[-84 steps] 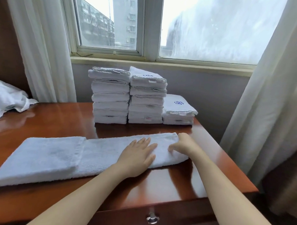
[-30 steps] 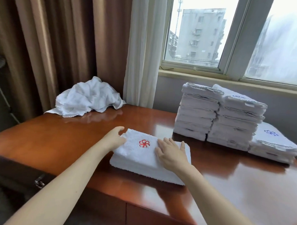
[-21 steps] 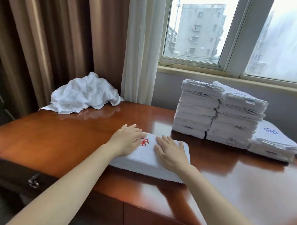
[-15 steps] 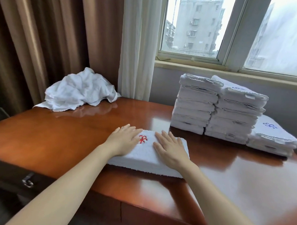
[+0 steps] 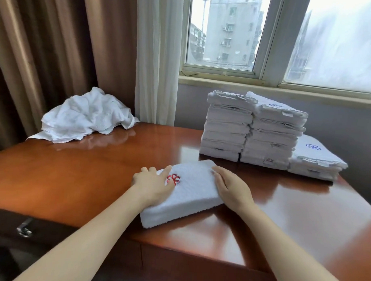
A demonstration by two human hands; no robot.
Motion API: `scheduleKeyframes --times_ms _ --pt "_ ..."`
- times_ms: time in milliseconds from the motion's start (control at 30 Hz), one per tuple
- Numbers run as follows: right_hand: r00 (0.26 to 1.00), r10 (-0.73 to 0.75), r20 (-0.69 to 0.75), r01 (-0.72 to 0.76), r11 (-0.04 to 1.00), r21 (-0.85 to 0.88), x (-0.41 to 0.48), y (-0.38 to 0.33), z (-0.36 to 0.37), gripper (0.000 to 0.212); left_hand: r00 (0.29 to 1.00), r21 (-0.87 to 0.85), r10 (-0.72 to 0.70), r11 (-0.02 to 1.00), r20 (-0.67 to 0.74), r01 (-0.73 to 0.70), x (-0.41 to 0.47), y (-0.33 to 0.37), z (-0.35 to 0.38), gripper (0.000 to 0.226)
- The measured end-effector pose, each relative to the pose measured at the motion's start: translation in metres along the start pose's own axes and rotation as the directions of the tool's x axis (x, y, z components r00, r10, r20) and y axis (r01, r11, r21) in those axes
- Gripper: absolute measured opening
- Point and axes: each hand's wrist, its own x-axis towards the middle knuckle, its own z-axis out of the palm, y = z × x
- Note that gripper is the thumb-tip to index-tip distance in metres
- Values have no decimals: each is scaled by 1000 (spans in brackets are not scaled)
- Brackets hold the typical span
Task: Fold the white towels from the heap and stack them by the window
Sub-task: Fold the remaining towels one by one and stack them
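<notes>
Both hands have slid from the top of the towel (image 5: 191, 195) to its ends, and it has swung round: its long axis now slants across the desk (image 5: 74, 174), left end toward the front edge, right end toward the stacks (image 5: 227, 125) lined along the far edge under the window (image 5: 226, 36). The right hand (image 5: 231, 188) clasps the right end, thumb on top. The left hand (image 5: 151, 185) covers the left end beside a red emblem (image 5: 173, 178); whether its fingers (image 5: 152, 170) curl under, I cannot tell. The heap (image 5: 86, 116) sits at the far left corner.
</notes>
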Motion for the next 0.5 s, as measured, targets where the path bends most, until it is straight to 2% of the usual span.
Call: scheduleKeyframes --times_ms 133,233,300,400,500 --pt "992 129 -12 -126 981 147 -21 6 -13 48 993 72 -87 994 74 82 -14 30 -9 62" --pt "969 241 46 -244 935 258 -34 5 -23 58 989 143 -61 989 137 41 -24 56 -17 67" --pt "951 301 70 -308 899 312 -42 7 -31 61 987 123 -3 992 162 -17 -28 72 -19 73" --pt "915 393 91 -396 834 383 -48 11 -49 64 978 -40 135 991 159 -130 -34 87 -22 83" --pt "867 466 178 -498 799 336 -52 17 -71 71 962 -306 216 939 169 -157 -37 89 -32 66"
